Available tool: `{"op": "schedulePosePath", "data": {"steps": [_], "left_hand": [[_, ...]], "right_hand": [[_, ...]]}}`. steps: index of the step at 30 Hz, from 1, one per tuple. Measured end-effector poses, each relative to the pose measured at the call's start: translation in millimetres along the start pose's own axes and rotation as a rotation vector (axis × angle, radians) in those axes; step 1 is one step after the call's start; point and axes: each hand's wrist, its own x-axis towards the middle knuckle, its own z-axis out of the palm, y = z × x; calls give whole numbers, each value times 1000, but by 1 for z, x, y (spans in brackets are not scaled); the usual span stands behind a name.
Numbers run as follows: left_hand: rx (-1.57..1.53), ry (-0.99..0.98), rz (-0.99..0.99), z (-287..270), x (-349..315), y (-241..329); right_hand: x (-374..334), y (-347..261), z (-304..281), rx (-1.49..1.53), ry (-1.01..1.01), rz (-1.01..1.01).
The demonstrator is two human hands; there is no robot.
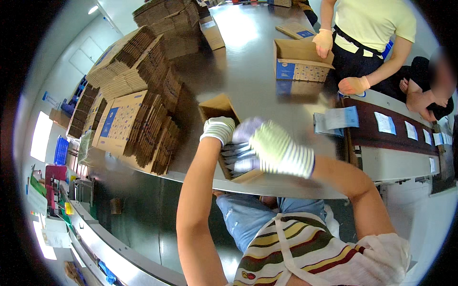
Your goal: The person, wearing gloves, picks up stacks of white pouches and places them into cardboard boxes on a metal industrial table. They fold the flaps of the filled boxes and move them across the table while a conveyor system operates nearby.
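Observation:
In front of me on the metal table stands an open cardboard box (pixel 220 102), with several blue-grey packets (pixel 237 155) lined up inside its near part. My left hand (pixel 219 129), in a green-and-white striped knit glove, is closed over the box's left wall, with its fingertips hidden. My right hand (pixel 279 148), gloved alike, lies over the packets at the box's right side. Its fingers are smeared by motion, so their grip on the packets cannot be made out.
Tall stacks of flattened cartons (pixel 124 124) fill the table's left side. A co-worker stands at the far right by another open box (pixel 303 69). Packets (pixel 336 120) pile up at the end of a dark conveyor belt (pixel 396 126) carrying more. Another person sits beyond it.

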Motion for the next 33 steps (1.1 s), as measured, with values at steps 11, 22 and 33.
{"op": "schedulePosePath", "data": {"steps": [11,22,33], "left_hand": [[-78,-199,203,36,9,-7],[-132,162,2,20,-59,35],[-112,247,34,28,-55,32]], "right_hand": [[-36,-19,66,-156,-28,-184],[-99,43,24,102,101,-157],[-292,300,-188,-676,-514,1130]]}}
